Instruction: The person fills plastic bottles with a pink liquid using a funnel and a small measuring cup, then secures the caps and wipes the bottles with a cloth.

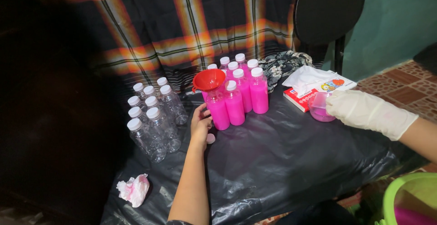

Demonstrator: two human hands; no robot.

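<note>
Bare and loosely curled, the left hand (pixel 200 124) rests on the black plastic sheet (pixel 282 161) with its fingers touching the base of a pink-filled bottle (pixel 217 110) that carries a red funnel (pixel 209 80) in its neck; it closes on nothing, and a small white cap (pixel 210 138) lies on the sheet just beside its thumb. Across the table the right hand (pixel 364 109), in a white glove, is wrapped around the side of a small clear cup (pixel 321 107) with pink liquid in the bottom, holding it upright on the sheet next to a red and white box (pixel 304 98). Behind the funnel bottle stands a cluster of capped pink bottles (pixel 248 88), and to the left a group of empty clear bottles (pixel 152 115) with white caps. A crumpled tissue (pixel 134 189) stained pink lies near the front left edge, and a green basin (pixel 409 197) shows at the lower right corner
</note>
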